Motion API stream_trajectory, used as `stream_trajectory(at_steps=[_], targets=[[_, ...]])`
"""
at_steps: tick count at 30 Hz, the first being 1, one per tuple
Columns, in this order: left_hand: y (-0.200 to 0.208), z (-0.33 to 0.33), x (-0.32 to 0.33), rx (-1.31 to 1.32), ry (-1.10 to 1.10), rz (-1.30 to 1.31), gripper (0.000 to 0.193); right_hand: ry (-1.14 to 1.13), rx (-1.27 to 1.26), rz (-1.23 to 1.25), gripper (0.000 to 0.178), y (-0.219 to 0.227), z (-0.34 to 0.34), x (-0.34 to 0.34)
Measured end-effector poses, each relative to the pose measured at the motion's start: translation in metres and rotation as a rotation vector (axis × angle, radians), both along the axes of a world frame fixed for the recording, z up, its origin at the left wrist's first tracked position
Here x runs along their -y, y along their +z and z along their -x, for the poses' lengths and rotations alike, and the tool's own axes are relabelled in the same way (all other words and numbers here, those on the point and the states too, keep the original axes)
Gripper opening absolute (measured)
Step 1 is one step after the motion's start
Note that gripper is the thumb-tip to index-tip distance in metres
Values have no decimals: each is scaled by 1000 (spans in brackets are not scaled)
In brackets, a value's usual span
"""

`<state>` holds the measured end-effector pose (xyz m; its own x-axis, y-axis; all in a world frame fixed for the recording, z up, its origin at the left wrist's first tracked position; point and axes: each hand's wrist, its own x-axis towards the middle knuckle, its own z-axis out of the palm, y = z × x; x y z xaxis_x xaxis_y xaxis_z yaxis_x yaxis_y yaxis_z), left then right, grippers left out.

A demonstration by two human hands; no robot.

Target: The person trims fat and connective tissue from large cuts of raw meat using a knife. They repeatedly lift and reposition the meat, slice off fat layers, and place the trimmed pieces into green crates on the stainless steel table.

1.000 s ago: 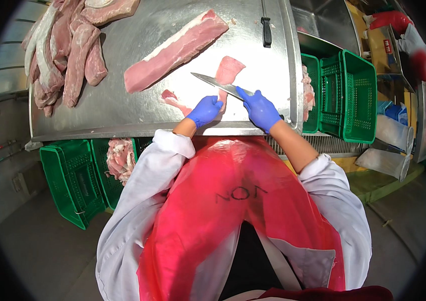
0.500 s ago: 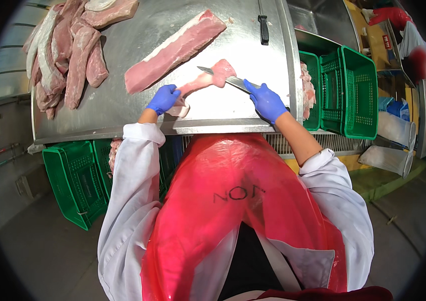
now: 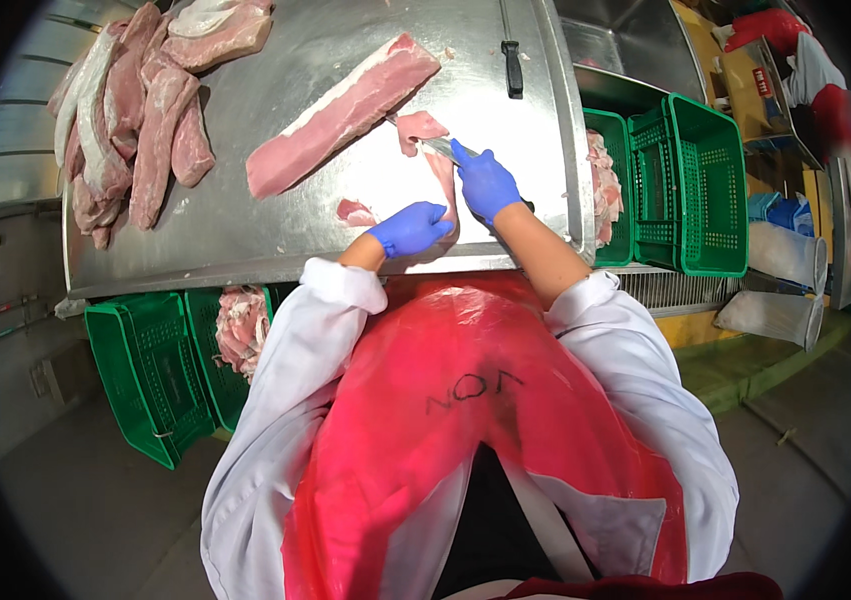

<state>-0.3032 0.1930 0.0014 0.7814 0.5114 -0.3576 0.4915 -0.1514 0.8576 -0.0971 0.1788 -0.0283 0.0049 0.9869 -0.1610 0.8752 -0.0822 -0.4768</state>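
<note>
the left hand (image 3: 413, 230), in a blue glove, is closed on the near end of a strip of meat (image 3: 443, 178), thumb and fingers drawn in tight. from that grip the strip runs away from the person over the steel table (image 3: 295, 50), its pink far end lying just beyond the blade. the right hand (image 3: 488, 187), also gloved in blue, is wrapped round a knife (image 3: 437, 147), to the right of the left grip and a little farther out; the index finger reaches forward along it. the blade points left from the right fist and crosses the strip, partly hidden by the meat — how deep it sits i cannot tell.

a small scrap of meat (image 3: 354, 212) lies just beyond and left of the left fist. farther out, also to the left, a long loin (image 3: 345, 115) rests at a slant, and well left of both grips is a heap of meat pieces (image 3: 140, 115). straight beyond the right grip lies a black-handled tool (image 3: 512, 70), apart from it. off to the right, past the table edge, trimmings (image 3: 603, 190) fill a green crate (image 3: 623, 225) — more trimmings (image 3: 242, 330) sit below and left of the left hand.
</note>
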Motion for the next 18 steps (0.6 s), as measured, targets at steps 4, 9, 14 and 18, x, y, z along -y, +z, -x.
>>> stream_trajectory(at_steps=[4,9,14,18], targets=[[78,40,-24,-137,328,426,23,16,4,29,57,-6,-17,-6],[150,125,-56,144,489,285,25,77,-2,-4,59,-1,-80,8],[205,90,-59,438,703,110,33,63,32,76,53,9,-99,6],[238,46,-49,781,773,139,47,96,-145,104,50,9,-112,6]])
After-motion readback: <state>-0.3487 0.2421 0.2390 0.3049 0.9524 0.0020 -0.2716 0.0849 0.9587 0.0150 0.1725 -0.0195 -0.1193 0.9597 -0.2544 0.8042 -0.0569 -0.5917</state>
